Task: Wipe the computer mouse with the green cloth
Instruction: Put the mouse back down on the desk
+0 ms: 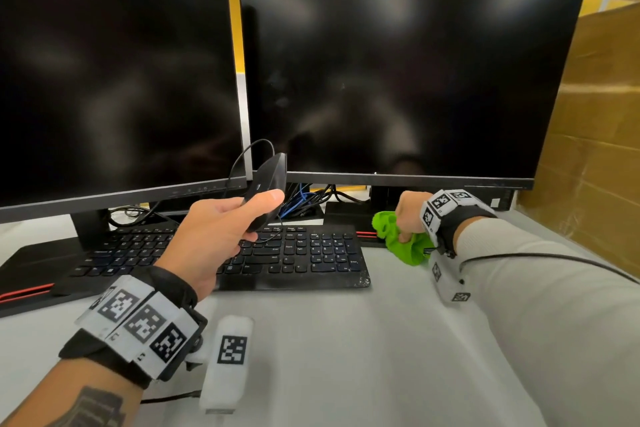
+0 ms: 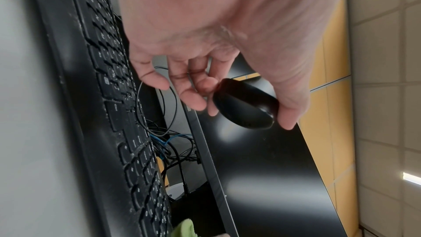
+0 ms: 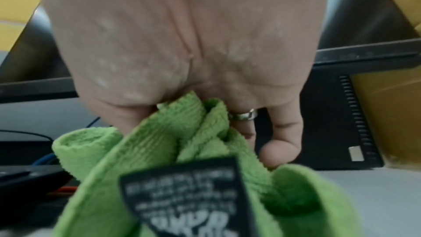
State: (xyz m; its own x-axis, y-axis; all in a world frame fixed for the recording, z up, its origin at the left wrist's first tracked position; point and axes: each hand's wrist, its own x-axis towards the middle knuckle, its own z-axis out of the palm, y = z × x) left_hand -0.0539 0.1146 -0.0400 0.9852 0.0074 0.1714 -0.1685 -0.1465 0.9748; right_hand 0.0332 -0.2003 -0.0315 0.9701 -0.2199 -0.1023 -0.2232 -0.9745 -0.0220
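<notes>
My left hand [image 1: 221,229] holds a black wired computer mouse [image 1: 268,189] up above the keyboard, thumb on one side and fingers on the other. In the left wrist view the mouse [image 2: 244,104] sits pinched between thumb and fingertips. Its cable [image 1: 242,158] loops up and back down behind the keyboard. My right hand [image 1: 410,213] grips a bunched green cloth [image 1: 403,241] at the desk's right, under the right monitor. In the right wrist view the green cloth [image 3: 159,150] hangs from the curled fingers, with a black label [image 3: 187,197] showing.
A black keyboard [image 1: 304,253] lies on the white desk [image 1: 363,340]. Two dark monitors [image 1: 398,87] stand behind it, the left monitor [image 1: 110,80] closer. Tangled cables [image 1: 304,201] sit under the screens. A cardboard box [image 1: 595,135] stands at the right.
</notes>
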